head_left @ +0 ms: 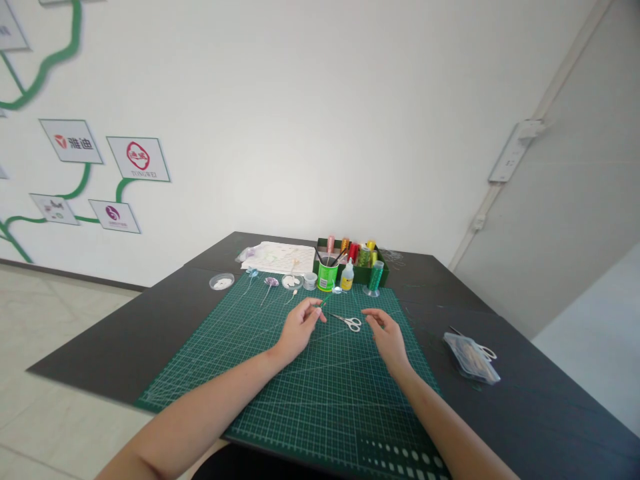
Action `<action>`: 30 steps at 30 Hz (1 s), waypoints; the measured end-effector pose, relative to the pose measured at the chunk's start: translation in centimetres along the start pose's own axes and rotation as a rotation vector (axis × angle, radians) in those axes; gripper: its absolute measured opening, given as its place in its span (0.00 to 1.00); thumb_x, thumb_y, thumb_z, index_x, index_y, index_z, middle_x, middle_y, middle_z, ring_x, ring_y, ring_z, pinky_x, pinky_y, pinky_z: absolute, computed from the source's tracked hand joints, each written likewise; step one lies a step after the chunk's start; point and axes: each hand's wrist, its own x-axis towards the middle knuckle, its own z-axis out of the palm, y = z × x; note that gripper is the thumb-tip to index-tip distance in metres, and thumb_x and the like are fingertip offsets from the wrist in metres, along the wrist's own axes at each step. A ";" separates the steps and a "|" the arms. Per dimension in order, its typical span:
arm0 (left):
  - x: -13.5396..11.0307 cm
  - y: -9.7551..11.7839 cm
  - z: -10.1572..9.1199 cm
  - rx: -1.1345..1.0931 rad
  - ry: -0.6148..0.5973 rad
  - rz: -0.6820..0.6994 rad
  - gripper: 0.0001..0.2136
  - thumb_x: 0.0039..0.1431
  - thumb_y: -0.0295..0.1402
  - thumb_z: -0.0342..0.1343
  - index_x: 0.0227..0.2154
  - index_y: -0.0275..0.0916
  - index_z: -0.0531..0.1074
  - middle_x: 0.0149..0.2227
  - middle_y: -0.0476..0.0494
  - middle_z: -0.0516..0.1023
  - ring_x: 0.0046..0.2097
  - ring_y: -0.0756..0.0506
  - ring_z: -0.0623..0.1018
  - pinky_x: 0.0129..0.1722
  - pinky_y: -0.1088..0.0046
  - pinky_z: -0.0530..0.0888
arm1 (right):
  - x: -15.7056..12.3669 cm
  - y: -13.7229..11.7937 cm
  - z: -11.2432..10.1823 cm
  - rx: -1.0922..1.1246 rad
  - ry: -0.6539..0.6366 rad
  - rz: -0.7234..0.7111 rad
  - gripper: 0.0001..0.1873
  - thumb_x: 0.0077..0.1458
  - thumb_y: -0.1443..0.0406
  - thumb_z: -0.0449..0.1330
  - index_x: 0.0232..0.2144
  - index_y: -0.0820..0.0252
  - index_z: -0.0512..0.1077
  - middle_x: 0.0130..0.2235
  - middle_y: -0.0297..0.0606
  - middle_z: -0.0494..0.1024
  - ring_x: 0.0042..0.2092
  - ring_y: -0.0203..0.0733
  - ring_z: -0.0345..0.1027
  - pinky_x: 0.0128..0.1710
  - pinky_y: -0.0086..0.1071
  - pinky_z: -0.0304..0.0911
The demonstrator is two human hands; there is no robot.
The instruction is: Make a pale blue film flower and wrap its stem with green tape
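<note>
My left hand [301,325] is closed in a pinch on a thin green stem [327,300]. At the stem's far end is a small pale blue flower [337,290]. To the right, my right hand [386,335] has thumb and forefinger drawn together. Whatever it pinches is too fine to make out, though a faint green line shows just beyond its fingertips. Between the hands, white-handled scissors [349,323] lie on the green cutting mat [310,393]. Behind them stands a spool of green thread [377,277].
A green can of brushes [327,275], a glue bottle [347,275] and a box of thread spools [395,270] line the back. Finished-looking flowers [271,283] and small dishes [221,282] sit at left. A plastic case [471,358] with scissors lies far right.
</note>
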 end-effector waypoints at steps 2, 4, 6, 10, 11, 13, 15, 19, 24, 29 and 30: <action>0.0 0.1 0.0 0.004 0.000 0.000 0.17 0.64 0.46 0.52 0.46 0.37 0.71 0.30 0.47 0.78 0.24 0.51 0.65 0.25 0.75 0.62 | 0.7 0.4 -0.6 -0.067 0.005 -0.023 0.17 0.53 0.53 0.59 0.37 0.59 0.76 0.32 0.42 0.78 0.36 0.49 0.71 0.34 0.37 0.63; 0.0 0.1 0.0 0.008 -0.002 -0.001 0.17 0.65 0.45 0.52 0.46 0.37 0.71 0.30 0.47 0.79 0.24 0.51 0.65 0.24 0.75 0.63 | 1.3 0.7 -1.2 -0.129 -0.023 -0.033 0.19 0.55 0.54 0.57 0.42 0.59 0.76 0.24 0.35 0.75 0.29 0.45 0.68 0.31 0.37 0.61; 0.0 0.2 0.0 0.013 -0.007 -0.002 0.16 0.65 0.44 0.52 0.46 0.37 0.71 0.30 0.47 0.79 0.24 0.51 0.65 0.25 0.75 0.63 | 1.7 0.9 -1.9 -0.195 -0.049 -0.039 0.21 0.55 0.54 0.56 0.45 0.59 0.76 0.20 0.31 0.72 0.23 0.43 0.64 0.29 0.37 0.59; -0.1 0.2 0.1 0.028 -0.016 0.000 0.15 0.65 0.42 0.51 0.46 0.36 0.71 0.31 0.47 0.79 0.24 0.51 0.65 0.25 0.75 0.63 | 2.3 1.2 -2.9 -0.305 -0.008 -0.089 0.16 0.53 0.56 0.56 0.38 0.58 0.79 0.31 0.41 0.79 0.35 0.50 0.71 0.41 0.44 0.64; -0.1 0.2 0.1 0.032 -0.019 0.001 0.15 0.65 0.42 0.51 0.46 0.36 0.71 0.31 0.47 0.79 0.24 0.51 0.66 0.26 0.75 0.64 | 2.4 1.2 -3.0 -0.319 0.012 -0.108 0.16 0.53 0.57 0.56 0.38 0.58 0.79 0.37 0.45 0.80 0.41 0.54 0.72 0.47 0.47 0.63; -0.2 0.3 0.2 0.040 -0.026 0.003 0.16 0.65 0.42 0.51 0.46 0.36 0.71 0.31 0.46 0.79 0.24 0.51 0.66 0.26 0.75 0.64 | 2.4 1.1 -2.9 -0.328 0.028 -0.145 0.19 0.53 0.58 0.55 0.41 0.60 0.78 0.47 0.51 0.78 0.50 0.58 0.69 0.55 0.52 0.58; -0.3 0.3 0.3 0.049 -0.036 0.005 0.15 0.65 0.41 0.50 0.46 0.36 0.71 0.31 0.46 0.79 0.24 0.51 0.66 0.27 0.75 0.64 | 2.1 0.8 -2.4 -0.310 -0.013 -0.173 0.22 0.55 0.57 0.54 0.46 0.62 0.76 0.51 0.53 0.77 0.52 0.58 0.69 0.57 0.54 0.58; -0.7 0.5 0.6 0.069 -0.083 0.007 0.13 0.66 0.40 0.51 0.45 0.36 0.72 0.30 0.47 0.79 0.24 0.51 0.67 0.26 0.75 0.63 | 0.1 -0.1 -0.3 -0.220 -0.235 -0.213 0.23 0.59 0.55 0.54 0.51 0.60 0.74 0.48 0.48 0.80 0.50 0.51 0.73 0.56 0.48 0.64; -1.1 0.4 0.9 0.077 -0.143 0.020 0.12 0.66 0.38 0.51 0.45 0.37 0.73 0.30 0.48 0.80 0.29 0.48 0.74 0.32 0.73 0.69 | -3.0 -0.9 2.0 -0.109 -0.492 -0.233 0.26 0.61 0.56 0.56 0.60 0.56 0.66 0.47 0.42 0.80 0.46 0.44 0.76 0.50 0.40 0.69; -1.1 -0.1 0.9 0.096 -0.158 0.021 0.12 0.67 0.38 0.51 0.46 0.37 0.72 0.31 0.47 0.80 0.33 0.47 0.78 0.37 0.71 0.71 | -4.4 -1.6 2.4 -0.134 -0.636 -0.187 0.25 0.66 0.58 0.52 0.63 0.57 0.62 0.24 0.26 0.64 0.24 0.36 0.59 0.27 0.30 0.58; -1.1 -0.2 0.9 0.103 -0.157 0.018 0.12 0.67 0.38 0.51 0.47 0.37 0.72 0.31 0.47 0.80 0.33 0.47 0.78 0.37 0.71 0.71 | -4.4 -1.9 2.3 -0.163 -0.623 -0.201 0.24 0.67 0.58 0.52 0.62 0.58 0.63 0.23 0.24 0.60 0.23 0.35 0.56 0.25 0.29 0.54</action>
